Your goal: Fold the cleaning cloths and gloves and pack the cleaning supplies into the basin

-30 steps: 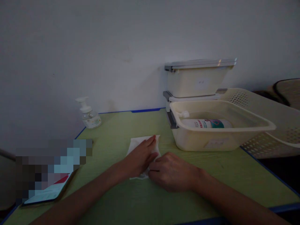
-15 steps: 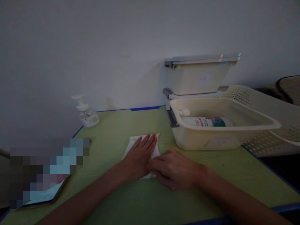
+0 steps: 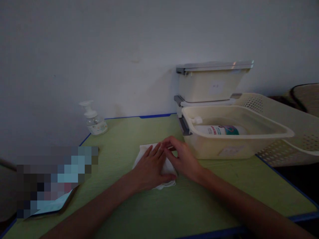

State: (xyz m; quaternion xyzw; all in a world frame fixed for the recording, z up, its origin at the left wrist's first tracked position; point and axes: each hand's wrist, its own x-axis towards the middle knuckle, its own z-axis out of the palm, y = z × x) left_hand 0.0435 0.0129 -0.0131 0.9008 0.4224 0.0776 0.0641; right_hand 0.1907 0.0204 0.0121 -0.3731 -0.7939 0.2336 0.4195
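Observation:
A small white cloth (image 3: 144, 153) lies on the green tabletop in front of me. My left hand (image 3: 152, 166) is flat across it, fingers stretched forward and the thumb out to the right. At the cloth's far right corner is my right hand (image 3: 180, 157), its thumb and fingertips drawn together at the edge, beside the left fingertips. The bit of fabric between those fingertips is mostly hidden. A rumpled near edge of the cloth shows below my left thumb.
A clear pump bottle (image 3: 97, 124) stands at the back left. Beside the left arm lies a blurred-out device with a bright screen (image 3: 53, 206). To the right, an open cream bin (image 3: 214, 147) holds a white bottle (image 3: 224, 130), near a lidded box (image 3: 209, 84) and perforated basket (image 3: 286, 113).
My right hand has moved from the cloth's near right side, by the left thumb, forward to its far right corner. The left hand stays flat on the cloth.

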